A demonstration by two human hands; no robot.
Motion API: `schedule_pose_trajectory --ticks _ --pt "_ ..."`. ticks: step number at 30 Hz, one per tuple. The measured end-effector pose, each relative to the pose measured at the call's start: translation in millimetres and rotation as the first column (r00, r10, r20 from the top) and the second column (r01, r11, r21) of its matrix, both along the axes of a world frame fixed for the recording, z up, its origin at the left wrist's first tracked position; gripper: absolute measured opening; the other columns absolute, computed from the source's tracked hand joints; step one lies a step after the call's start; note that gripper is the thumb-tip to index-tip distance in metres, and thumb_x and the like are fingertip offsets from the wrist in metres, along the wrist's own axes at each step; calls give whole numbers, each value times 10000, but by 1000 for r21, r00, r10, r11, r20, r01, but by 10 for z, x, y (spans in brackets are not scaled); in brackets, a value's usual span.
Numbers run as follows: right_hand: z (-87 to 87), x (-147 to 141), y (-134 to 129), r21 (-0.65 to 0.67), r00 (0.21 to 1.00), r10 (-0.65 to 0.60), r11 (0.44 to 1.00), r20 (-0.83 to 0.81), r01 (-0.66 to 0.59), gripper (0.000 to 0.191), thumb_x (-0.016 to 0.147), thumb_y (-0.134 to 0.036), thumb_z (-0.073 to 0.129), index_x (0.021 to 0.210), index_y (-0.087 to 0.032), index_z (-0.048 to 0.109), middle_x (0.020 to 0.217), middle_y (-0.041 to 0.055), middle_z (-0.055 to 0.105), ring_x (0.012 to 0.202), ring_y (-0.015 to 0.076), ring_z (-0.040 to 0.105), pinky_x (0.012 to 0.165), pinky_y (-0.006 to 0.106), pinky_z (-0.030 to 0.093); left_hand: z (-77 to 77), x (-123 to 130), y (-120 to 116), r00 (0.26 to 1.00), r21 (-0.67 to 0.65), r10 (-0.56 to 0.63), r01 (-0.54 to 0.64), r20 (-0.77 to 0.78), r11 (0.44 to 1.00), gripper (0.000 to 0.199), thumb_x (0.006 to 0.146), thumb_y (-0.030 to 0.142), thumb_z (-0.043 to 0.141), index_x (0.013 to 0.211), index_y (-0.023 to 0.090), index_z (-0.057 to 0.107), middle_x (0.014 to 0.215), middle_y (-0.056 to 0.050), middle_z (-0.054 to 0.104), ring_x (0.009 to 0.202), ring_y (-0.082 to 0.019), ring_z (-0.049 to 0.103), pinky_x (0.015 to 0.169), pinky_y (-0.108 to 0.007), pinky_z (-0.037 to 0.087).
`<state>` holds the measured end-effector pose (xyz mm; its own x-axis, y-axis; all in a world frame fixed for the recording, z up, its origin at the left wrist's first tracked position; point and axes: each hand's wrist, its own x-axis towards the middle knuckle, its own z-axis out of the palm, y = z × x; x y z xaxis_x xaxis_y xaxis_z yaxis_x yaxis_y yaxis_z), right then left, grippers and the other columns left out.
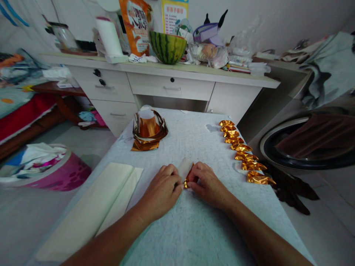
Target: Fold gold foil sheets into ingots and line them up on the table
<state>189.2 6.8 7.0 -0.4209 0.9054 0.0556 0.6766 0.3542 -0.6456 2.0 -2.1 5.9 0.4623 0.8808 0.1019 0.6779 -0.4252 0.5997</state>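
Both hands meet over the near middle of the cloth-covered table (188, 229). A small piece of gold foil paper (186, 183), white on its back, is between them. My left hand (166, 184) pinches its left edge with closed fingers. On the other side, my right hand (206, 181) grips the right edge between thumb and fingers. The sheet's pale back stands up beyond the fingertips, and part of its gold side is covered by them. Folded gold foil pieces (241, 147) lie in a row along the table's right edge. Curled gold foil sheets (149, 129) sit at the far left.
A folded cream paper stack (91, 207) lies left of my forearm. Behind the table stands a white desk (172, 87) carrying a watermelon half (168, 47). A pink basket (61, 173) is on the floor at left, a front-loading washing machine (266, 133) at right.
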Motion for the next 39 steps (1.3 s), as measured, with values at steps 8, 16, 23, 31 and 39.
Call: schedule_pose_trajectory --ticks 8,16,23,31,39 --pt "-26 -24 -11 10 999 -39 999 23 39 100 773 -83 622 753 -180 605 864 29 533 859 179 483 798 334 358 -45 50 2 998 31 56 -56 -3 998 138 801 157 573 666 188 584 848 -22 525 862 -189 493 777 -339 427" --pt "-69 -37 -8 38 998 -52 998 37 51 114 751 -67 616 740 -177 588 844 24 523 837 171 474 777 319 351 -42 55 4 998 16 68 -68 -13 998 126 781 146 590 662 187 581 851 -23 521 869 -191 491 780 -337 426" --pt "-113 -38 -11 59 997 -56 997 45 54 108 751 -78 614 753 -182 586 851 22 518 837 172 469 769 317 343 -36 69 -6 996 14 81 -81 -40 997 118 782 148 580 673 187 559 855 -30 511 869 -201 483 777 -346 425" --pt "-85 -50 -14 48 996 -60 997 69 56 103 753 -81 613 754 -180 582 854 28 514 844 180 467 770 320 339 -43 59 -21 995 29 67 -65 -74 997 80 802 140 546 743 194 549 886 -38 497 889 -216 462 799 -365 421" --pt "-141 -43 -5 77 993 -63 995 97 56 107 755 -103 616 796 -189 566 874 29 510 854 185 458 761 316 328 -73 63 -43 996 26 76 -75 -54 997 72 797 130 544 789 202 540 919 -37 485 919 -223 444 825 -377 416"
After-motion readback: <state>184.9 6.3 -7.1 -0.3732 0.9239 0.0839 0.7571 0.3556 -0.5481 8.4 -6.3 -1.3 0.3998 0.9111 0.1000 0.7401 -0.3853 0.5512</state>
